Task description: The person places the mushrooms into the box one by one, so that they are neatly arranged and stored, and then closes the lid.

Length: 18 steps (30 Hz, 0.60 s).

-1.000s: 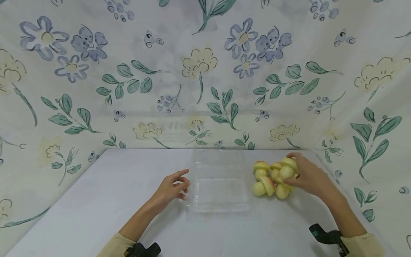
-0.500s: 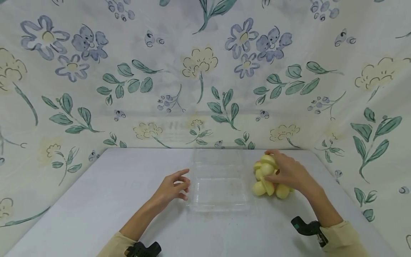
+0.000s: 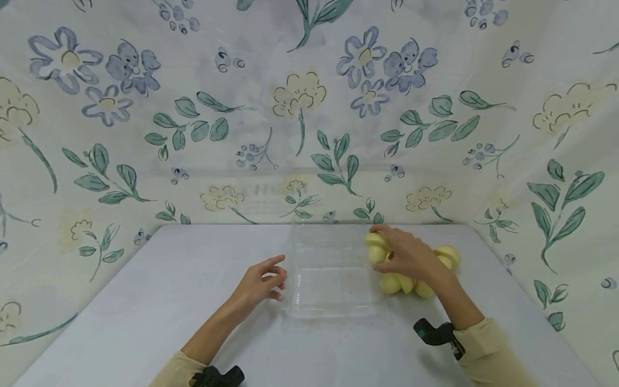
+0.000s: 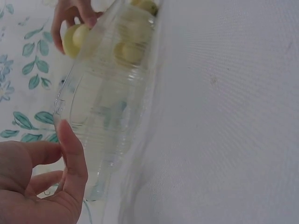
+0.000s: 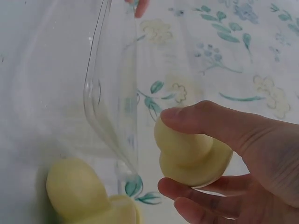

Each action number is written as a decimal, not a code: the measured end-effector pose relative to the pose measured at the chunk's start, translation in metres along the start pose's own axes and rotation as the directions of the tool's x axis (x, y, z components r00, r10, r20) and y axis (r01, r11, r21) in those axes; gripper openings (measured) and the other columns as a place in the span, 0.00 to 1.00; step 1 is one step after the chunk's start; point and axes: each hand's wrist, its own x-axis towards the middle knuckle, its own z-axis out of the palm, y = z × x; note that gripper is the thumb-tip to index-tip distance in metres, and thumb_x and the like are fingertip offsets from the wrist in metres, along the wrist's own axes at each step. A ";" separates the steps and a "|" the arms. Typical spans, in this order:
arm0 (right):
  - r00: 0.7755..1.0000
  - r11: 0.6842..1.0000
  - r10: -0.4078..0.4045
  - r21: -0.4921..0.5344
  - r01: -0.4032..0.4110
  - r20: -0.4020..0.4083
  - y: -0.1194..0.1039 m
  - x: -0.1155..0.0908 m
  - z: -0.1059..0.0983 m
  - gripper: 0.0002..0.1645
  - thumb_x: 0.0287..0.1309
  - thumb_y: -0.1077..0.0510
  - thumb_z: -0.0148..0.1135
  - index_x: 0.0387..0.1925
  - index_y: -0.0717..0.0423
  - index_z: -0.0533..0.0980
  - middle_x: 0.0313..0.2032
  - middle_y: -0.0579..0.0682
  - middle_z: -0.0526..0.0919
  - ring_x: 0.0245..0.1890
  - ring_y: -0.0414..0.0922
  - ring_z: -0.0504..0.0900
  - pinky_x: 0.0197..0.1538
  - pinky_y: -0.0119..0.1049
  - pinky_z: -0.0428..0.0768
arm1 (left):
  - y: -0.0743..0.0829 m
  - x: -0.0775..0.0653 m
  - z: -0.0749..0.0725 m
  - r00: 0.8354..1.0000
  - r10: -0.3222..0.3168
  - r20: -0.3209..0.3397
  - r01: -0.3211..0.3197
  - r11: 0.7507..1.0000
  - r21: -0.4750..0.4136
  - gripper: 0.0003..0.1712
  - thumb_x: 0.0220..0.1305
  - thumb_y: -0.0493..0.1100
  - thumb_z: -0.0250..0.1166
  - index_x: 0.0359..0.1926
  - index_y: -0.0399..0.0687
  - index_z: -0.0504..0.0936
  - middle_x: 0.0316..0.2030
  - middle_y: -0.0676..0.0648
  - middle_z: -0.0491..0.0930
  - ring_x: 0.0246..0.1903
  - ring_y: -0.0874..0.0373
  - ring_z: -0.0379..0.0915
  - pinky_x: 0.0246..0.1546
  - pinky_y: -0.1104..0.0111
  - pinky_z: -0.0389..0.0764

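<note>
My right hand (image 3: 411,258) grips a pale yellow toy mushroom (image 3: 376,253) with a round stem, raised by the right edge of a clear plastic box (image 3: 333,310). In the right wrist view, the thumb lies on the stem of this mushroom (image 5: 182,144) and the fingers are under its cap. My left hand (image 3: 258,282) is at the box's left side. The left wrist view has its thumb and fingers (image 4: 74,168) pinching the thin rim (image 4: 58,109). Several more yellow mushrooms (image 3: 447,256) lie right of the box, partly hidden by my right hand and forearm.
The box stands in the middle of a white table (image 3: 193,301). A floral cloth (image 3: 300,134) hangs right behind the table's back edge. Each wrist carries a black camera mount (image 3: 437,334).
My right hand has moved left with the toy mushroom, from the right side of the pile to the box's right edge. My left hand has stayed at the box.
</note>
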 end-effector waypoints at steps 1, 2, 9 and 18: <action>1.000 1.000 -0.011 0.007 0.011 0.003 -0.002 0.002 0.001 0.45 0.48 0.47 0.74 0.67 0.43 0.64 0.39 0.49 0.78 0.32 0.42 0.77 0.33 0.34 0.74 | 0.000 0.000 0.000 1.000 0.001 0.001 -0.001 1.000 0.002 0.33 0.69 0.35 0.59 0.72 0.38 0.61 0.46 0.41 0.73 0.36 0.57 0.75 0.31 0.70 0.85; 1.000 1.000 -0.022 0.012 0.022 0.006 -0.004 0.004 0.003 0.45 0.48 0.47 0.75 0.67 0.44 0.64 0.40 0.49 0.78 0.32 0.42 0.77 0.33 0.34 0.75 | 0.000 0.000 0.000 1.000 0.002 0.000 -0.002 1.000 0.003 0.33 0.69 0.35 0.59 0.72 0.37 0.61 0.46 0.41 0.73 0.36 0.58 0.75 0.31 0.70 0.85; 0.997 0.997 -0.068 0.026 0.067 0.029 -0.021 0.020 0.015 0.45 0.46 0.48 0.76 0.66 0.45 0.65 0.39 0.48 0.78 0.32 0.43 0.76 0.35 0.35 0.74 | 0.000 0.000 0.001 1.000 0.011 -0.003 -0.011 1.000 0.004 0.33 0.69 0.35 0.59 0.72 0.37 0.61 0.46 0.40 0.73 0.34 0.59 0.75 0.31 0.71 0.85; 0.994 0.997 -0.077 0.011 0.076 0.076 -0.041 0.041 0.034 0.44 0.46 0.48 0.76 0.64 0.43 0.66 0.43 0.46 0.79 0.40 0.44 0.74 0.41 0.39 0.73 | 0.000 0.000 0.001 1.000 -0.004 -0.011 0.004 1.000 0.013 0.33 0.69 0.35 0.59 0.72 0.39 0.61 0.46 0.41 0.73 0.35 0.57 0.75 0.30 0.71 0.84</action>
